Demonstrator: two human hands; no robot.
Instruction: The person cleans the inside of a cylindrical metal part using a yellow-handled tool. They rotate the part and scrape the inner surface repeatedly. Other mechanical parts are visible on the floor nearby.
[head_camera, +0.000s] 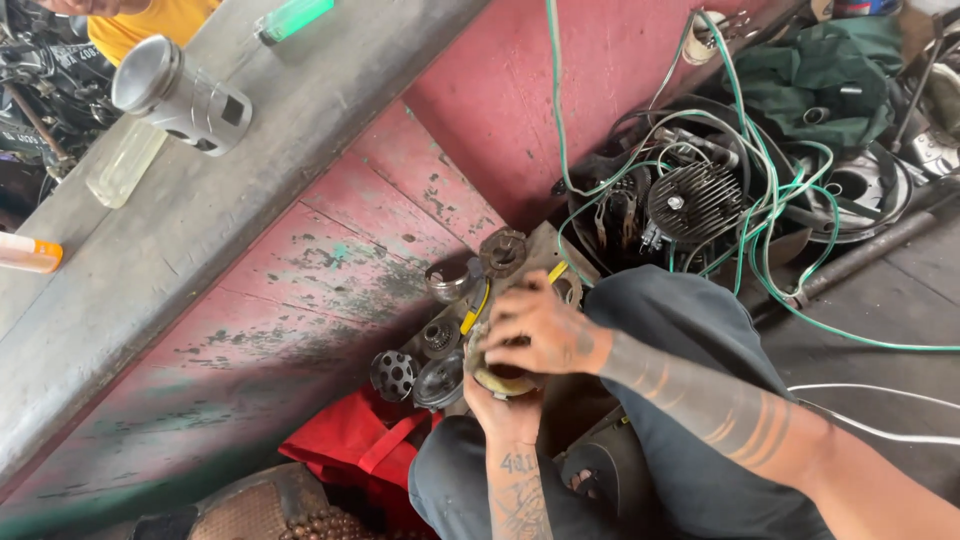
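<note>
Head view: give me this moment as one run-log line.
left hand: cups round metal part from below | right hand: on top of it, fingers curled | nearby: small gears, green wires, red bag

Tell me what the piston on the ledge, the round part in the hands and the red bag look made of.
Piston: bare metal, likely aluminium, by its dull silver sheen. Round part, cupped by the left hand under the right hand: seemingly metal with a yellowish rim, mostly hidden. Red bag: soft fabric or woven plastic, judging by its folds and strap.
</note>
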